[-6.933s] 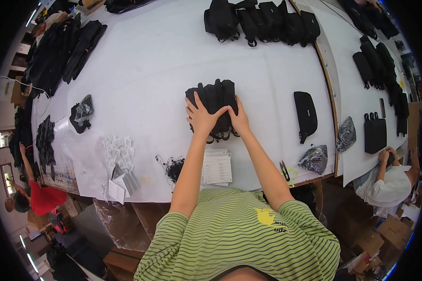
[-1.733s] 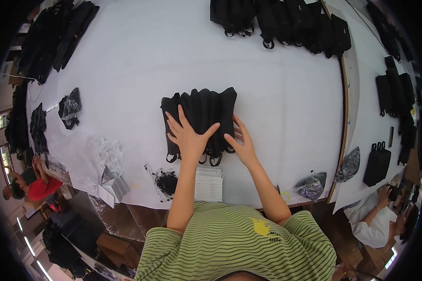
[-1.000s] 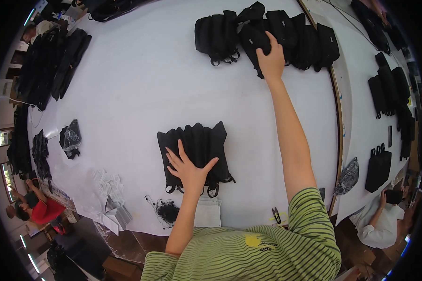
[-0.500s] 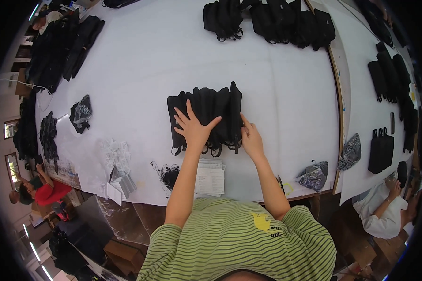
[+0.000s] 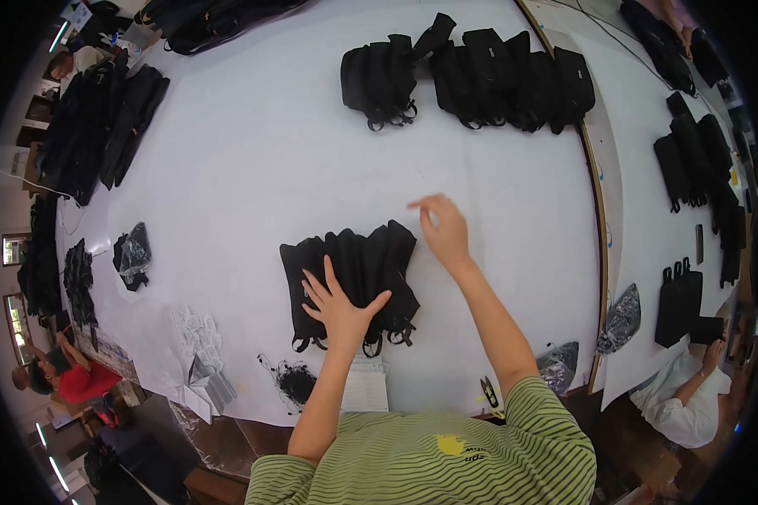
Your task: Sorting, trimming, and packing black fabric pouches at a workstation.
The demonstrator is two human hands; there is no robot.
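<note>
A fanned stack of black pouches point(image 5: 354, 273) lies on the white table point(image 5: 261, 177) in front of me, their straps hanging toward the near edge. My left hand point(image 5: 338, 301) presses flat on the stack with its fingers spread. My right hand point(image 5: 442, 229) hovers just right of the stack's top corner, fingers apart and holding nothing. Farther away, a row of more black pouches point(image 5: 472, 71) lies near the far side of the table.
Paper sheets point(image 5: 365, 389) and a tangle of black threads point(image 5: 295, 383) sit at the near edge, with clear plastic bags point(image 5: 195, 353) to the left. Small snips point(image 5: 488, 391) lie near my right elbow. Black bags point(image 5: 101, 126) line the left side. A person in white point(image 5: 691, 404) sits at right.
My right hand has left the stack's right edge and lifted up and to the right, empty. My left hand has stayed pressed on the pouches.
</note>
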